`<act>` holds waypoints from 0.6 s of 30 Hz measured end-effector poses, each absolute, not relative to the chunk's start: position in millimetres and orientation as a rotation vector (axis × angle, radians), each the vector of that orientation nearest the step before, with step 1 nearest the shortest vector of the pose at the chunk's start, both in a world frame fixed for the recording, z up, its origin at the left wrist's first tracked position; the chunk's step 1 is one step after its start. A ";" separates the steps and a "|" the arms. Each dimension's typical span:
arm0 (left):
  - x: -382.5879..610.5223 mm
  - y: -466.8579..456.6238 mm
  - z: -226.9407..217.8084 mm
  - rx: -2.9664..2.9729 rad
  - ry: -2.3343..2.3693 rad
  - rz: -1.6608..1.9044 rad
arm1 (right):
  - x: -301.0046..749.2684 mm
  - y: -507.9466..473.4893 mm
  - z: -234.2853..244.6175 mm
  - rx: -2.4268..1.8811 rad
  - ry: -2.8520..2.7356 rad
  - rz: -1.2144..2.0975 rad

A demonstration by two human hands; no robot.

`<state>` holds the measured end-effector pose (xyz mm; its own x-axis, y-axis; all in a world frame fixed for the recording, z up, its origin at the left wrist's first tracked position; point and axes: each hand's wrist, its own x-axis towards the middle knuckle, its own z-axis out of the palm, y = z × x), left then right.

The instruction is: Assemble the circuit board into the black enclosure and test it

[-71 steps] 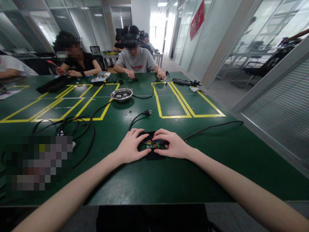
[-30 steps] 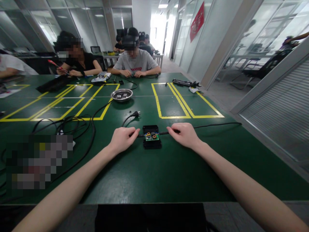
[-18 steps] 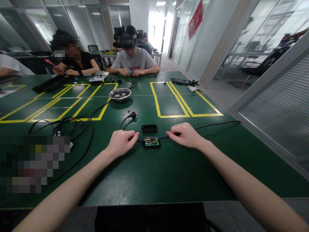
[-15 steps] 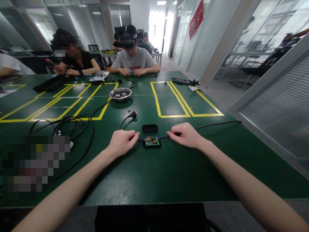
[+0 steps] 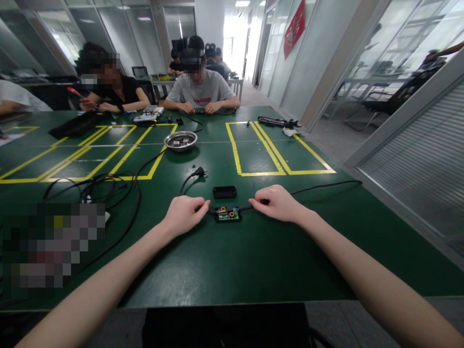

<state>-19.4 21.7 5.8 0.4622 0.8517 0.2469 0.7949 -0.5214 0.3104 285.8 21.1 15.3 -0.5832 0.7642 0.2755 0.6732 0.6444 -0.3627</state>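
A small green circuit board (image 5: 227, 214) with copper-wound coils sits in a black plastic case (image 5: 228, 221) whose top is off. My left hand (image 5: 185, 215) pinches the black cable that enters the case from the left; a power plug (image 5: 199, 172) lies on the table beyond that hand. On the other side, my right hand (image 5: 273, 203) is closed around the black cable (image 5: 248, 207) leaving the case to the right. This cable (image 5: 326, 185) runs on past the hand across the table. Just behind the board lies the black case cover (image 5: 224, 192), its hollow side up.
A metal bowl (image 5: 181, 141) holding small metal parts stands farther back. Coiled black cables (image 5: 97, 186) and a blurred-out object (image 5: 54, 246) lie at the left. Yellow tape (image 5: 263, 174) marks the green table. Two people sit opposite; a black tripod-like object (image 5: 277, 122) lies far right.
My two hands stay closed on the cables, with only a slight shift of the right hand toward the case. The co-worker opposite has moved their hands a little.
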 end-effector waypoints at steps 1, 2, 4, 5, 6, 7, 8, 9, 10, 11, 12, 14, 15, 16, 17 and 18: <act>-19.1 21.7 5.6 2.551 1.453 0.554 | 285.6 21.2 15.0 -1.136 -2.461 0.305; -18.8 21.7 5.5 2.546 1.458 0.543 | 285.4 21.4 14.6 -1.139 -2.463 0.305; -18.0 21.7 5.6 2.536 1.464 0.516 | 284.8 21.8 13.7 -1.152 -2.472 0.313; -17.5 21.7 5.8 2.531 1.467 0.500 | 284.6 22.2 13.2 -1.161 -2.479 0.319; -16.9 21.6 6.0 2.526 1.472 0.484 | 284.5 22.6 12.6 -1.172 -2.488 0.323; -16.4 21.6 6.3 2.522 1.476 0.466 | 284.5 23.0 11.9 -1.183 -2.501 0.326; -15.9 21.5 6.5 2.517 1.481 0.447 | 284.7 23.4 11.3 -1.195 -2.516 0.328; -15.5 21.3 6.7 2.514 1.489 0.428 | 284.8 23.6 10.5 -1.208 -2.534 0.332; -15.2 21.2 6.9 2.511 1.495 0.408 | 284.9 23.8 9.8 -1.220 -2.552 0.337; -15.0 21.0 7.0 2.509 1.501 0.389 | 284.6 23.7 9.1 -1.230 -2.567 0.343; -14.9 20.8 7.0 2.510 1.508 0.373 | 283.9 23.4 8.4 -1.238 -2.574 0.349; -14.8 20.3 7.0 2.517 1.516 0.352 | 280.5 22.2 6.8 -1.249 -2.558 0.352; -14.7 20.0 6.9 2.522 1.516 0.356 | 277.8 21.4 5.8 -1.257 -2.537 0.347; -14.4 19.7 6.8 2.531 1.510 0.372 | 274.5 20.5 4.7 -1.271 -2.513 0.336; -13.9 19.4 6.4 2.542 1.498 0.399 | 270.8 19.7 3.4 -1.292 -2.490 0.322; -13.1 19.1 5.9 2.554 1.483 0.430 | 266.9 18.9 1.9 -1.318 -2.468 0.305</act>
<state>-13.1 19.1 5.9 0.4681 0.8676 0.1675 0.8225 -0.4971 0.2763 266.9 18.9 1.9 -0.5200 0.8343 0.1832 0.7645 0.5502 -0.3358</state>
